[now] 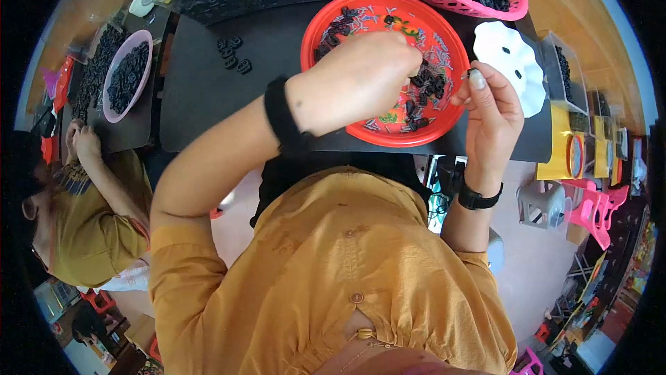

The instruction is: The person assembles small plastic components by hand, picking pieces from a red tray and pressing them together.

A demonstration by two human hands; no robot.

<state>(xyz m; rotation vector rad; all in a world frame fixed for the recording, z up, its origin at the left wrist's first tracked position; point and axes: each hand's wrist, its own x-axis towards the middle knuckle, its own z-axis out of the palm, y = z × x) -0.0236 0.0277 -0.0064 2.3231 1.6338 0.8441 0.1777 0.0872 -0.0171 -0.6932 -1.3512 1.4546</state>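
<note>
The left hand [357, 80] reaches over the red bowl [320, 24], its fingers curled together and dipped toward the small black parts [429, 83] heaped on the bowl's right side; whether it grips one of them cannot be told, since the fingertips are hidden behind the knuckles. A black band sits on that wrist. The right hand [491, 113] is raised at the bowl's right rim, thumb and forefinger pinched together on a tiny thin piece [466, 73] (too small to make out what it is). A black watch [477, 199] circles the right wrist.

The red bowl stands on the dark desk [201, 90], directly ahead of the person, and also holds scattered pale slivers and a few green bits among the black parts. Just right of it lies a white scalloped dish [517, 73] with a couple of black pieces on it. Behind, a pink basket [479, 6] is full of black parts. A few loose black parts [234, 52] lie on the desk left of the bowl. Further left, a pale pink bowl [106, 94] holds more black parts, and another person's hands [82, 142] rest near it.
</note>
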